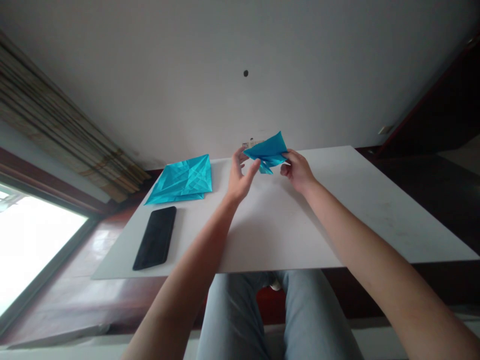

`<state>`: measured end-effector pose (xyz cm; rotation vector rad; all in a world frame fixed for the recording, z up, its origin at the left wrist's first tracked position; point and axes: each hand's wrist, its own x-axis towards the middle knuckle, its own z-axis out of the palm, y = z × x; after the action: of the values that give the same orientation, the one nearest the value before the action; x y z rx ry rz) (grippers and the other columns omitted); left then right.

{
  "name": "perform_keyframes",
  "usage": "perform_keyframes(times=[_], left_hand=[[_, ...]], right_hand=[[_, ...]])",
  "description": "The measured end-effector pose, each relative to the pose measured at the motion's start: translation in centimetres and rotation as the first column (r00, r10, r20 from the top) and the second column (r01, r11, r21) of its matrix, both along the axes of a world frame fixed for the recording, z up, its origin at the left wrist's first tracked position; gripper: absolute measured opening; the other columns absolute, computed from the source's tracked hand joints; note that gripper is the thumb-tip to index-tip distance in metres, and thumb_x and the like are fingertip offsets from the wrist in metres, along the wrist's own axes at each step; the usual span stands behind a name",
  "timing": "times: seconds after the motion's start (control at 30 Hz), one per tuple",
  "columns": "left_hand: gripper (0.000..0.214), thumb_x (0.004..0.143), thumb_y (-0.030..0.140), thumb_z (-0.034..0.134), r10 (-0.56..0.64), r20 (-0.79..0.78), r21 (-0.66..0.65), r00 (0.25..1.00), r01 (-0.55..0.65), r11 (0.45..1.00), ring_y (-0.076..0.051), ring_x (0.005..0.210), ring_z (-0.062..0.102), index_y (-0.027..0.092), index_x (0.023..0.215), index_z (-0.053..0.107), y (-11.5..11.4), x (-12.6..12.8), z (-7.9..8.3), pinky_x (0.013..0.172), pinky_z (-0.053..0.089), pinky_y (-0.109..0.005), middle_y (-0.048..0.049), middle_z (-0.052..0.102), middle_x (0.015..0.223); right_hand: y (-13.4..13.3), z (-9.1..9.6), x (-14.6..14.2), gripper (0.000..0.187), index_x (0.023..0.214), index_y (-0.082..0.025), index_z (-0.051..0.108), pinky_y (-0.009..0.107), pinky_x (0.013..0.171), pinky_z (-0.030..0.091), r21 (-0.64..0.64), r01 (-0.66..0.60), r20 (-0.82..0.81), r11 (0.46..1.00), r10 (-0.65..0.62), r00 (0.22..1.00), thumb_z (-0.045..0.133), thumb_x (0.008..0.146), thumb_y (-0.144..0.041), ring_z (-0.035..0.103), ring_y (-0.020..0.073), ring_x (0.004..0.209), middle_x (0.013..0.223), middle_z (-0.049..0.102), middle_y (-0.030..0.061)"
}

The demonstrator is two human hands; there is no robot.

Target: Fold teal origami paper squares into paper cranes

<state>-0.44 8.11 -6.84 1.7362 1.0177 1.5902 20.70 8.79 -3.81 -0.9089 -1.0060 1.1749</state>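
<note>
A: What's being handled?

B: A folded blue sheet (268, 146), held up between both hands over the far part of the white surface (285, 230). A broad, smooth flap rises to a sharp point at the top; smaller folds hang beneath it.

A: And the room around it?

B: The surface's far edge lies just behind, near the wall (195, 90). White top runs from below the hands to the near edge, and a wide stretch continues to the slanting right edge. On the left lie a creased blue piece (183, 177), its layers showing along the bottom, and nearer, a dark phone (155, 237).

A: How are the hands set?

B: The forearms reach forward and converge. The right hand (300, 172) pinches the sheet's right corner between thumb and forefinger, other fingers curled. The left hand (240, 177) has thumb and fingers parted around the left end.

A: Is the left gripping?

B: I can't tell.
</note>
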Motion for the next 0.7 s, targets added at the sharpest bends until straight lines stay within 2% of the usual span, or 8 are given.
perform_keyframes(times=[0.13,0.2,0.27,0.4,0.5,0.63,0.7], left_hand=[[0.127,0.082,0.086,0.092,-0.062,-0.145,0.141,0.987,0.083,0.987,-0.047,0.162,0.057,0.032,0.178,0.029,-0.1,0.3,-0.8,0.127,0.051,-0.063,-0.0252,0.047,0.181],[0.131,0.082,0.080,0.095,-0.051,-0.181,0.182,0.982,0.084,0.980,-0.047,0.162,0.057,0.032,0.180,0.024,0.2,0.5,-1.2,0.128,0.052,-0.063,-0.0262,0.045,0.182],[0.116,0.092,0.075,0.089,-0.024,-0.188,0.181,0.982,0.059,0.982,-0.043,0.158,0.063,0.030,0.179,0.027,0.7,0.5,-1.5,0.127,0.055,-0.062,-0.0259,0.052,0.177],[0.064,0.113,0.059,0.067,0.040,-0.137,0.143,0.990,-0.020,0.990,-0.036,0.142,0.076,0.026,0.165,0.052,1.5,0.2,-1.6,0.120,0.062,-0.057,-0.0208,0.074,0.156],[0.048,0.113,0.047,0.069,0.111,-0.120,0.140,0.986,-0.094,0.986,-0.032,0.138,0.079,0.026,0.155,0.064,1.4,-0.1,-1.1,0.115,0.066,-0.050,-0.0163,0.080,0.149],[0.045,0.105,0.036,0.079,0.156,-0.111,0.143,0.981,-0.140,0.980,-0.029,0.126,0.082,0.026,0.148,0.073,0.4,-0.2,0.1,0.112,0.066,-0.045,-0.0121,0.083,0.144],[0.039,0.105,0.034,0.078,0.173,-0.119,0.138,0.978,-0.156,0.978,-0.028,0.120,0.082,0.027,0.143,0.077,-0.1,-0.1,0.6,0.111,0.065,-0.044,-0.0112,0.084,0.141]], right_hand=[[0.0,0.2,0.0,0.016,0.091,-0.025,0.068,0.025,0.050,0.037,-0.035,-0.007,-0.061,0.999,0.005,0.998,0.075,0.082,-0.037,0.042,0.0087,0.052,0.084,0.078,0.0000],[-0.1,0.2,-0.1,0.015,0.092,-0.025,0.070,0.024,0.050,0.037,-0.070,-0.022,-0.096,0.997,0.015,0.995,0.074,0.083,-0.036,0.041,0.0078,0.051,0.085,0.079,0.0005],[-0.1,0.3,-0.2,0.015,0.091,-0.025,0.069,0.024,0.051,0.038,-0.112,-0.056,-0.124,0.992,0.042,0.991,0.074,0.084,-0.037,0.041,0.0075,0.051,0.086,0.080,0.0010],[-0.4,0.4,-0.2,0.023,0.088,-0.025,0.067,0.025,0.052,0.039,-0.138,-0.112,-0.096,0.984,0.099,0.990,0.077,0.085,-0.045,0.044,0.0087,0.054,0.086,0.078,0.0015],[-0.8,0.4,-0.1,0.029,0.090,-0.025,0.069,0.026,0.052,0.037,-0.129,-0.157,-0.031,0.979,0.154,0.988,0.083,0.082,-0.049,0.044,0.0091,0.056,0.086,0.077,0.0022],[-1.4,0.2,-0.2,0.040,0.091,-0.025,0.071,0.027,0.054,0.037,-0.133,-0.221,0.137,0.966,0.238,0.962,0.093,0.074,-0.052,0.048,0.0111,0.061,0.087,0.075,0.0024],[-1.5,0.0,-0.4,0.043,0.089,-0.025,0.070,0.028,0.057,0.040,-0.135,-0.241,0.210,0.961,0.266,0.941,0.096,0.071,-0.054,0.049,0.0123,0.063,0.083,0.073,0.0019]])
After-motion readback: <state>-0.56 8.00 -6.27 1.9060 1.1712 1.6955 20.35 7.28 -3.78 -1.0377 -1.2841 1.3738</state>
